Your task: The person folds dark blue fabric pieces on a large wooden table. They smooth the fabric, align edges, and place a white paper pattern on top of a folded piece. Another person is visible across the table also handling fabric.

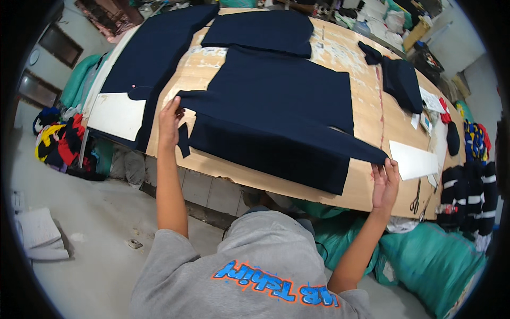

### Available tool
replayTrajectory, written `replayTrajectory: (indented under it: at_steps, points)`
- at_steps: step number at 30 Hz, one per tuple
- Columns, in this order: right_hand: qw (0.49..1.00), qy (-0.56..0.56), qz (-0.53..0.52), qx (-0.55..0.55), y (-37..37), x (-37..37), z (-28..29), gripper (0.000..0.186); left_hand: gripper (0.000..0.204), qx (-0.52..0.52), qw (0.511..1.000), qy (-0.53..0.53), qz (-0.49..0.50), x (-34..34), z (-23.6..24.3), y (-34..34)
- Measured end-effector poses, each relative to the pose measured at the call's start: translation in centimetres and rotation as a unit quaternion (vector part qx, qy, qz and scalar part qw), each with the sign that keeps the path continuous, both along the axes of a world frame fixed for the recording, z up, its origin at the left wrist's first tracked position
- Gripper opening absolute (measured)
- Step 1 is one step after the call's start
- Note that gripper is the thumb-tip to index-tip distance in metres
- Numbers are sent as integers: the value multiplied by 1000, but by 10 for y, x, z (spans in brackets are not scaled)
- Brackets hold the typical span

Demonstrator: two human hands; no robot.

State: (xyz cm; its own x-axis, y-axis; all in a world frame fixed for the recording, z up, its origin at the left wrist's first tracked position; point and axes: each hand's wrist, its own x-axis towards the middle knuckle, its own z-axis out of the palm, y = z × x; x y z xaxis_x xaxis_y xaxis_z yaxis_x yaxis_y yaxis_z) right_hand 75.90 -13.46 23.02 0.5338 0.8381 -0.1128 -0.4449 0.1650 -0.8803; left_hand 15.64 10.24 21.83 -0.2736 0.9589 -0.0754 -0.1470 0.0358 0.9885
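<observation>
Centrally, a person in a grey T-shirt (212,255) with blue and orange lettering leans over a large, pale wooden table (366,114), both arms spread wide above a piece of navy cloth (279,95). The left hand (170,119) is closed on a narrow corner of that cloth at its left end, pinching it between thumb and fingers. The right hand (386,181) grips another narrow corner at the right end, near the table's front edge. Between the hands the cloth spreads across the middle of the table; whether its front part is one layer or several, I cannot tell. Just beside the left forearm lies a small dark strip (184,141) of fabric. Farther left, a white template (117,114) rests on a long navy panel (154,50), and another navy panel (257,32) lies behind the cloth, toward the table's far side. Near the right hand are a flat white sheet (417,159) and a pair of black-handled scissors (415,203). Beyond them sits a dark folded bundle (402,84). On the floor, a heap of colourful fabric (59,141) stands at left, and green sacks (433,260) bulge at lower right.
</observation>
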Motion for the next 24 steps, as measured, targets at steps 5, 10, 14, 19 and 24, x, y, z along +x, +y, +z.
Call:
replayTrajectory:
  at_steps: [5,10,14,19,24]
  points:
    - [998,9,-49,-30,-12,-50,-38,14,34,-70,996,45,-36,-39,-81,-16]
    - [970,-16,-38,-239,-48,-66,-166,15,39,-199,968,149,-9,-42,-173,-37]
    - [947,-103,-29,-302,-54,-68,-188,22,42,-179,959,218,5,-41,-184,-44]
    - [928,-120,2,-351,-44,-59,-173,25,43,-151,941,302,6,-35,-159,-40]
    - [938,-97,-4,-332,-45,-51,-169,24,37,-114,952,279,43,-43,-156,-38]
